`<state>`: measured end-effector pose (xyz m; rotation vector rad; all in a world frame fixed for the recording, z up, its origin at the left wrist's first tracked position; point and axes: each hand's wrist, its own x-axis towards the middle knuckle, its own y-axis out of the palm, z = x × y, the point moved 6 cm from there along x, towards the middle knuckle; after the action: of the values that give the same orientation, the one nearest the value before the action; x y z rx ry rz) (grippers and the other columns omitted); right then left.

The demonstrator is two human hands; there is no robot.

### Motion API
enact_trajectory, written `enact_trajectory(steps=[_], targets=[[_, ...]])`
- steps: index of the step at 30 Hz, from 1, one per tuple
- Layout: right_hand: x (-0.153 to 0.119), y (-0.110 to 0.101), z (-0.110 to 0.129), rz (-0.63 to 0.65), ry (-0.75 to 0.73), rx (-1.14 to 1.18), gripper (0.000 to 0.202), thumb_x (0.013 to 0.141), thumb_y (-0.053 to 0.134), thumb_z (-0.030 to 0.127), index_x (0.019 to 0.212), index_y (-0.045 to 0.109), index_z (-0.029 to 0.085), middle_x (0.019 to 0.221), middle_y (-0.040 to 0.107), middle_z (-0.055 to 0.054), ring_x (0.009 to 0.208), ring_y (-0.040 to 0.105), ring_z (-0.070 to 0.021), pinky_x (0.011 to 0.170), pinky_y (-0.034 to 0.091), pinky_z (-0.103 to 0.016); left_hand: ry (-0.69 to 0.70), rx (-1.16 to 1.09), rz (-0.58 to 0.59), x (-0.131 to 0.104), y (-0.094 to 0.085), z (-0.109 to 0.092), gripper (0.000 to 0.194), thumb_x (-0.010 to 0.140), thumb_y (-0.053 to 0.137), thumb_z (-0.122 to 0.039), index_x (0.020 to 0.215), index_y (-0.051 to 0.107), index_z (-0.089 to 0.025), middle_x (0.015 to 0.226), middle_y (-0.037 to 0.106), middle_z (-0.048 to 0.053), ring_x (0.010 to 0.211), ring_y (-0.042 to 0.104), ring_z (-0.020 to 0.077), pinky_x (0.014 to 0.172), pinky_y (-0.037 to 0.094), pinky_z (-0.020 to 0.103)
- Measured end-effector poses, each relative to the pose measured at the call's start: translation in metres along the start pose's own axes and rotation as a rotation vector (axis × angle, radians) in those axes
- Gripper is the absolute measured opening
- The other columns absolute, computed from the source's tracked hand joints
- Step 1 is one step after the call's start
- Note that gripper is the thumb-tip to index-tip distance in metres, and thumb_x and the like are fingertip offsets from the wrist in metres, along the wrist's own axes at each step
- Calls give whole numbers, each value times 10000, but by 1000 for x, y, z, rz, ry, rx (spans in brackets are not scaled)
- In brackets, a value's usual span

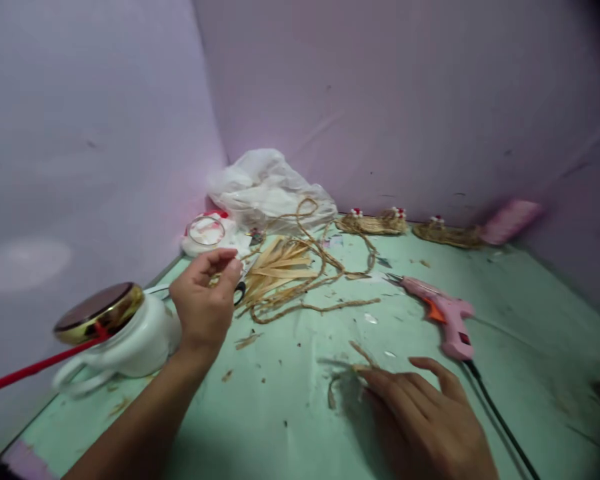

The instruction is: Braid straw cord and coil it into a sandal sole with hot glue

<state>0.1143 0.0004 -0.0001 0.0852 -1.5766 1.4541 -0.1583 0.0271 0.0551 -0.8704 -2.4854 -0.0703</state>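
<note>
My left hand (205, 297) is raised above the table's left part, fingers curled and pinched near a pair of scissors with a black handle (239, 293); whatever it may hold is too small to make out. Low over the front of the table, my right hand (425, 413) has its fingertips at small brown fibre scraps (363, 353), with the thumb apart; blur hides whether it grips them. Behind the hands lie pale dry strips (280, 267) and a looped brown rope (325, 307). A pink glue gun (447, 313) rests on its side beyond my right hand.
A white teapot-like vessel (145, 337) with a gold-rimmed lid (100, 310) and a red stick (40, 367) stands at left. A crumpled plastic bag (270, 187) sits in the corner. Braided pieces with red and white beads (375, 225) line the back wall, near a blurred pink object (513, 221).
</note>
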Motion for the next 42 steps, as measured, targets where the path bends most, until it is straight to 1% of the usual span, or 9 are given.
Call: enact_trajectory(steps=[3, 6, 8, 12, 15, 19, 24, 30, 42], targets=[[8, -17, -2, -48, -12, 34, 148, 812, 542, 97, 876, 614, 209, 600, 663, 35, 488, 556, -118, 830, 326, -376, -27, 10, -93, 25, -15, 4, 199, 674, 657, -249, 843, 645, -143, 723, 627, -5, 664, 583, 109, 664, 476, 227], [28, -41, -14, -168, 200, 178, 164, 752, 628, 173, 888, 634, 265, 633, 653, 18, 530, 555, -160, 761, 368, -375, -110, -37, -10, 23, -5, 4, 227, 646, 678, -237, 846, 638, -138, 732, 629, -4, 676, 584, 108, 677, 482, 228], [44, -38, -23, -57, 397, 409, 176, 764, 624, 255, 927, 676, 293, 772, 687, -23, 629, 585, -198, 665, 399, -350, -151, -106, 165, 10, 14, -5, 239, 649, 688, -271, 842, 641, -137, 752, 648, 10, 702, 600, 126, 697, 489, 247], [48, -3, -39, 95, 975, 1000, 174, 685, 664, 390, 772, 720, 250, 755, 672, -30, 699, 567, -204, 650, 406, -325, -190, -86, 633, -29, 60, -30, 277, 652, 686, -341, 841, 663, -140, 853, 684, 63, 792, 620, 184, 723, 493, 305], [38, 20, -41, 98, 1167, 1224, 233, 627, 718, 392, 779, 720, 215, 685, 617, -2, 632, 488, -148, 637, 361, -288, -295, -142, 863, -51, 85, -31, 377, 590, 707, -323, 908, 658, -127, 884, 687, 91, 820, 621, 206, 710, 495, 323], [29, 33, -40, 105, 1178, 1337, 256, 621, 749, 379, 782, 713, 183, 622, 555, 21, 587, 433, -116, 597, 322, -256, -414, -143, 961, -62, 102, -16, 381, 536, 716, -290, 865, 640, -113, 762, 657, 60, 707, 593, 165, 624, 469, 279], [26, 38, -42, 104, 1133, 1380, 283, 593, 781, 389, 767, 727, 172, 641, 607, -2, 590, 493, -127, 598, 361, -264, -378, -60, 1002, -64, 108, -10, 183, 555, 669, -271, 669, 622, -135, 592, 586, -13, 572, 515, 109, 573, 415, 237], [28, 40, -47, 125, 1100, 1330, 306, 524, 808, 415, 672, 719, 162, 610, 636, -18, 565, 522, -131, 598, 393, -285, -343, 8, 1053, -70, 114, -4, 83, 556, 603, -180, 626, 625, -142, 587, 608, -9, 578, 519, 118, 581, 411, 240], [26, 40, -45, 93, 1135, 1224, 236, 584, 719, 365, 633, 657, 143, 473, 505, 47, 459, 418, -85, 485, 340, -242, -269, 39, 1245, -82, 119, -1, 233, 634, 573, -330, 681, 684, -131, 601, 628, 19, 578, 513, 135, 572, 380, 247]])
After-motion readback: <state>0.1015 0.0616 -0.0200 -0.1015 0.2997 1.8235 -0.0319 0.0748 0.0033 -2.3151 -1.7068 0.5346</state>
